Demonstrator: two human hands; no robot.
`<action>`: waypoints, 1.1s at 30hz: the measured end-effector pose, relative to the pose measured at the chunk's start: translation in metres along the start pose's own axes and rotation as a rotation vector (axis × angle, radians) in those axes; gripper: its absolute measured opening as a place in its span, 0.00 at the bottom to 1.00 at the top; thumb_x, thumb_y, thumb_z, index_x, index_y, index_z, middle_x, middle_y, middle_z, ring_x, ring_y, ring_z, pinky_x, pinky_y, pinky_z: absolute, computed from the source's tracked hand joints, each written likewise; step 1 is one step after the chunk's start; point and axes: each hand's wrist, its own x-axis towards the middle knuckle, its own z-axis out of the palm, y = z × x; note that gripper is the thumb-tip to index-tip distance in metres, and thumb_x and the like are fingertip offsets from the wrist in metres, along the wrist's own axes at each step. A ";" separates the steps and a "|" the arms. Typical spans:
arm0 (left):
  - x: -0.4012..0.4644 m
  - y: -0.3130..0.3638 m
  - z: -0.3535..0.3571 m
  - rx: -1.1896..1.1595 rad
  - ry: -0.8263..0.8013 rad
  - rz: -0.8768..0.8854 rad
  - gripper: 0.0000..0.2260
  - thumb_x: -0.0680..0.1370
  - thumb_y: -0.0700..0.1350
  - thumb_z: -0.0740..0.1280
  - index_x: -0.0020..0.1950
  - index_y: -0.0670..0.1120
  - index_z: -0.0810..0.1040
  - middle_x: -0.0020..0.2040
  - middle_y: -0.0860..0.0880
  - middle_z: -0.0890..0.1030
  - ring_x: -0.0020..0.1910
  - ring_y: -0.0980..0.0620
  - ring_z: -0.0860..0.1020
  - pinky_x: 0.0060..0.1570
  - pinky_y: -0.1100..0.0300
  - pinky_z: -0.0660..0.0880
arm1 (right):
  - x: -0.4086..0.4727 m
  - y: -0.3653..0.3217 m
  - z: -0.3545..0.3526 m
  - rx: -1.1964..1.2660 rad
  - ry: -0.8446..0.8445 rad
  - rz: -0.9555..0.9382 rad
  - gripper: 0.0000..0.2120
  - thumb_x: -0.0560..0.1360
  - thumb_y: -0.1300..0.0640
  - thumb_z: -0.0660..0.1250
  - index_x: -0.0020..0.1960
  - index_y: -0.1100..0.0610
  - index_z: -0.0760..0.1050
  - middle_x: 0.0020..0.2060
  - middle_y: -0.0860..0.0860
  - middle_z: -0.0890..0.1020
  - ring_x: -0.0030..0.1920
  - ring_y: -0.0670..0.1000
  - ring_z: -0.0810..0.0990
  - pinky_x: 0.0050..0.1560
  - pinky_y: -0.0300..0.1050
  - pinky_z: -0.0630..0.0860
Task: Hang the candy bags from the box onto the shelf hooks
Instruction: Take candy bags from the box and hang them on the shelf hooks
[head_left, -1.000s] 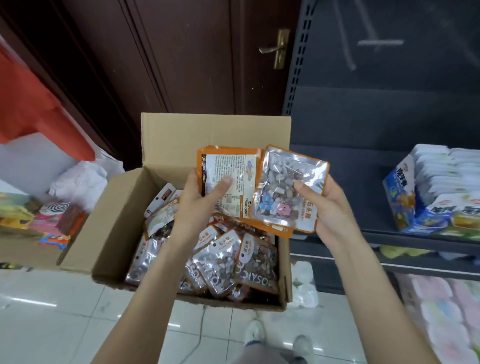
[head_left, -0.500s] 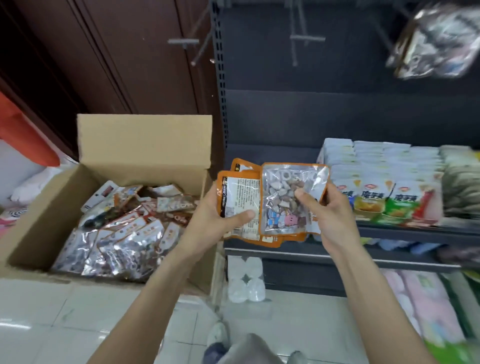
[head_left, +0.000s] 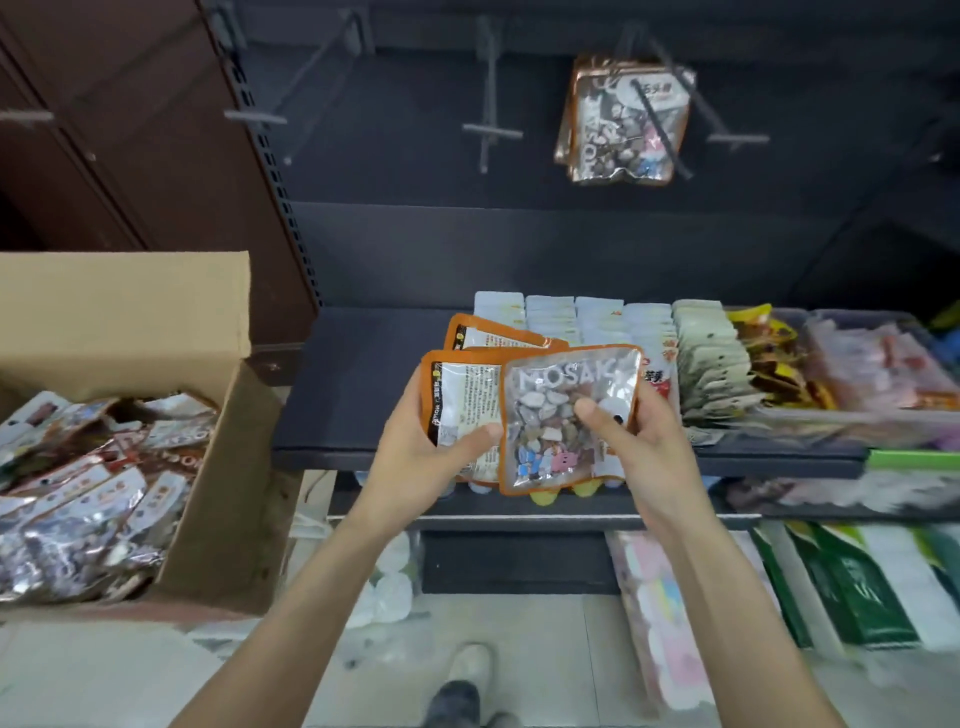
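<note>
As before, bags (head_left: 566, 415) in both hands.

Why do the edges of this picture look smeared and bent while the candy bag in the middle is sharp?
Head view: the front candy bag held by the right hand and left hand is fairly crisp; the box and the shelf goods at right smear with motion blur; the wide-angle lens bows the hooks; shiny foil on the hanging bags catches glare.

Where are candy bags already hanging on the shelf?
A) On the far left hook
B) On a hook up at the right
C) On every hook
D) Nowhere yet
B: a bunch of candy bags hangs from one hook at the upper right, while the hooks to its left are bare.
</note>
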 end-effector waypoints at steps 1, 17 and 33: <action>0.005 0.003 0.004 0.026 0.015 0.032 0.19 0.72 0.40 0.74 0.56 0.57 0.72 0.50 0.63 0.82 0.52 0.62 0.81 0.44 0.67 0.78 | 0.004 0.001 -0.004 -0.034 0.027 -0.032 0.10 0.76 0.62 0.68 0.55 0.51 0.77 0.51 0.47 0.85 0.55 0.47 0.82 0.52 0.43 0.80; 0.091 0.032 0.026 0.528 -0.059 0.392 0.26 0.70 0.42 0.75 0.60 0.62 0.67 0.46 0.69 0.77 0.48 0.65 0.78 0.49 0.57 0.77 | 0.068 -0.078 -0.070 -0.898 -0.126 -0.518 0.14 0.75 0.62 0.69 0.57 0.49 0.73 0.45 0.38 0.78 0.48 0.40 0.79 0.44 0.39 0.76; 0.115 0.051 0.045 0.733 -0.213 0.610 0.38 0.72 0.42 0.71 0.71 0.68 0.56 0.60 0.60 0.77 0.53 0.57 0.78 0.47 0.49 0.78 | 0.130 -0.088 -0.063 -0.213 0.396 -0.441 0.10 0.74 0.59 0.71 0.49 0.47 0.73 0.44 0.46 0.80 0.42 0.43 0.81 0.41 0.41 0.77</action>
